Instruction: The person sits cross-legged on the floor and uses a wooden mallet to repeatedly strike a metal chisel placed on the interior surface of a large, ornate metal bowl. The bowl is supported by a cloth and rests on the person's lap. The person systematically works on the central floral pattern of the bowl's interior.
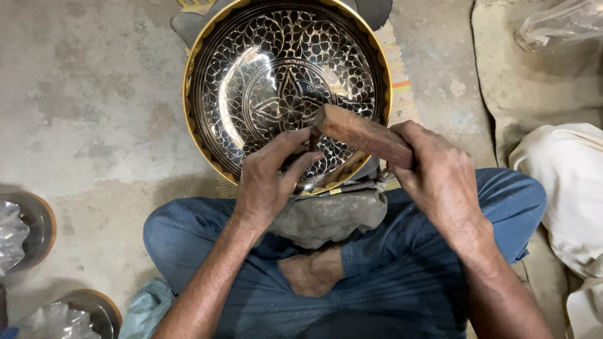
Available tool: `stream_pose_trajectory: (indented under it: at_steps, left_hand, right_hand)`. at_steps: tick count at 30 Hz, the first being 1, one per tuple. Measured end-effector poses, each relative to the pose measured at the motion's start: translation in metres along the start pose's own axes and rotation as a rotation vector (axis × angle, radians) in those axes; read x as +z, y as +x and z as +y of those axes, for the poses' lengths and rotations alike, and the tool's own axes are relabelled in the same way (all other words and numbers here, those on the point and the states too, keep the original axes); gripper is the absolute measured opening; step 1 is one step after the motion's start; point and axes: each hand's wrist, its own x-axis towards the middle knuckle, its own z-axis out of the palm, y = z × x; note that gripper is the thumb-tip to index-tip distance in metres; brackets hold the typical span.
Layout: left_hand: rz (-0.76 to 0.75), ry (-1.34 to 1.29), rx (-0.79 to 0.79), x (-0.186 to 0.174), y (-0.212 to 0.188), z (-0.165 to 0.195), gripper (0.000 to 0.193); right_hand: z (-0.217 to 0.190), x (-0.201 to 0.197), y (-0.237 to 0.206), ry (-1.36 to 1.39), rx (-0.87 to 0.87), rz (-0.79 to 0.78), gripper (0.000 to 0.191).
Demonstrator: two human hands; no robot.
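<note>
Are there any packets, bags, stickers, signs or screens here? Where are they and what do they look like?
No labels, signs or screens show.
Clear plastic bag: top right corner, crumpled, see-through.
Shiny crinkled wrapping: left edge, silvery, lying in a round dish.
Second crinkled wrapping: bottom left, silvery, in another round dish.
Pale blue-green bag: bottom left by the person's knee, soft and crumpled.
</note>
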Motion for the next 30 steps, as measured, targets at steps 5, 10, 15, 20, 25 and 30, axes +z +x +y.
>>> stream_pose_trajectory:
  at_steps: [5, 10, 15, 20, 25, 30]
  left_hand:
    - [0.049, 0.026, 0.022, -0.001, -0.001, 0.005, 0.035]
    - [0.038, 0.036, 0.019, 0.000, -0.003, 0.010, 0.036]
    - [0.027, -0.018, -0.005, 0.000, -0.001, 0.008, 0.033]
    - [0.025, 0.028, -0.019, 0.000, -0.002, 0.007, 0.033]
    - [0.013, 0.026, -0.038, 0.000, -0.001, 0.007, 0.033]
    - [0.027, 0.033, -0.022, 0.000, 0.001, 0.010, 0.034]
  right_hand:
    - [0.001, -0.009, 0.009, -0.071, -0.023, -0.002, 0.033]
    - [-0.005, -0.020, 0.010, -0.173, -0.100, 0.091, 0.032]
    - [-0.011, -0.013, 0.013, 0.664, 0.469, 0.212, 0.023]
    - [0.001, -0.015, 0.012, -0.066, -0.104, 0.093, 0.036]
    - [0.000, -0.015, 0.010, 0.205, -0.076, 0.215, 0.034]
    - [-0.004, -0.025, 0.013, -0.108, -0.145, 0.092, 0.032]
